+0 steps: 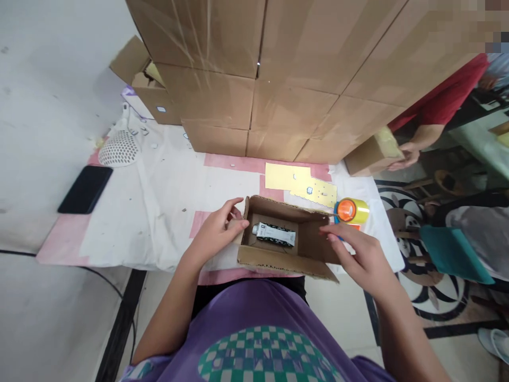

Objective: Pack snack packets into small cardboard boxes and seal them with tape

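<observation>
An open cardboard box (274,258) sits at the table's front edge with its flaps up. Inside lies a slim white pack (275,234) with a dark pattern and a pale cap at its left end; whether it is a carton or a tube I cannot tell. My left hand (217,225) holds the box's left end between thumb and curled fingers. At the opposite end, my right hand (358,252) has its fingers on the right wall, the thumb on the outer side. Beside that hand are rolls of yellow tape (361,211) and orange tape (346,210).
Stacked taped cartons (254,101) rise behind the box. Yellow card pieces (300,183) lie before them. A black phone (86,189), a white perforated object (118,148) and an open carton (153,101) are at left. At right, a co-worker's hand (407,155) holds another box (371,151).
</observation>
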The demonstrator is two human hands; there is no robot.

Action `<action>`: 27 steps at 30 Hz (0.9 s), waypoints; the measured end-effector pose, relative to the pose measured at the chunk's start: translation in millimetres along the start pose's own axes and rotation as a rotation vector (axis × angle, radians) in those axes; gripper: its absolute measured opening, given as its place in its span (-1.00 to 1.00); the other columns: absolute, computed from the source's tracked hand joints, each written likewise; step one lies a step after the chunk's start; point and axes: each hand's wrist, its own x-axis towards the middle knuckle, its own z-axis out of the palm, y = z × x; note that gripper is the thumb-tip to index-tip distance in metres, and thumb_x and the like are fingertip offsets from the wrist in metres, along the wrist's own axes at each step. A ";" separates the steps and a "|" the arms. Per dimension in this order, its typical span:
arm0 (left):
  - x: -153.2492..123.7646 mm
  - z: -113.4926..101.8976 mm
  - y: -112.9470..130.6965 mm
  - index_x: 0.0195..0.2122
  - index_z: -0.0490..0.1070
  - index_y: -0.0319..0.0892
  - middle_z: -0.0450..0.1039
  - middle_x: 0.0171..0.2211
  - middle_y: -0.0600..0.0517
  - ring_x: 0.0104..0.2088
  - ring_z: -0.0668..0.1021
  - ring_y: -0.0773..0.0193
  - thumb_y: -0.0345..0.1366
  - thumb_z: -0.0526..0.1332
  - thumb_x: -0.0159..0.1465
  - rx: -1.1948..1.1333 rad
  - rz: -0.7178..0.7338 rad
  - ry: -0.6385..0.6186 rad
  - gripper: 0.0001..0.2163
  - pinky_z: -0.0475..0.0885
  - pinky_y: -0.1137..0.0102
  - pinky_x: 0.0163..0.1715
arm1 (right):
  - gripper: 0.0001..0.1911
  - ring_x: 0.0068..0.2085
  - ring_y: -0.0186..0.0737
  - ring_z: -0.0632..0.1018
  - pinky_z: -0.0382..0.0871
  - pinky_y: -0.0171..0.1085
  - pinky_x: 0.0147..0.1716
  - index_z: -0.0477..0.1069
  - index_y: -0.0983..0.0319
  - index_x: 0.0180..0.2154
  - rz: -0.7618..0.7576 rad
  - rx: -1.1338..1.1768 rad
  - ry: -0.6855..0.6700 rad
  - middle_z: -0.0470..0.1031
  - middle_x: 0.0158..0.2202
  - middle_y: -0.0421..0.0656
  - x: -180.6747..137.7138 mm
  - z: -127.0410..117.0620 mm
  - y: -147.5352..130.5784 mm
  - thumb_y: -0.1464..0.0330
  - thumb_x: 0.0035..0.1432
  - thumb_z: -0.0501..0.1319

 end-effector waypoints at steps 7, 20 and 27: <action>-12.6 -6.0 8.2 0.25 0.39 0.02 0.43 0.19 -0.09 0.18 0.39 0.01 0.18 0.12 0.36 0.104 0.322 -0.194 -0.46 0.32 0.14 0.21 | -0.80 -0.14 -0.09 0.61 0.50 -0.02 -0.08 0.48 0.12 -0.12 0.003 0.469 0.375 0.57 -0.23 -0.13 -39.2 34.4 44.6 0.47 0.38 0.12; -8.0 -8.2 -12.0 0.44 0.15 0.06 -0.07 0.50 -0.13 0.39 0.21 -0.23 0.47 -0.30 0.16 0.101 0.357 -0.228 -0.04 0.11 -0.02 0.34 | -0.65 0.19 0.10 0.49 0.29 0.20 0.24 0.43 0.11 0.15 -0.191 0.740 0.438 0.54 0.04 -0.01 -55.0 60.1 61.7 0.31 0.42 0.06; 5.4 -1.0 10.2 0.33 0.35 -0.02 -0.18 0.52 -0.12 0.43 0.16 -0.25 0.40 -0.36 0.26 0.125 0.217 -0.273 -0.10 0.34 0.02 0.22 | -0.49 0.43 0.16 0.17 0.12 0.22 0.35 0.24 0.07 0.33 -0.096 0.650 0.473 0.18 0.39 -0.02 -54.9 84.1 61.5 0.20 0.41 0.07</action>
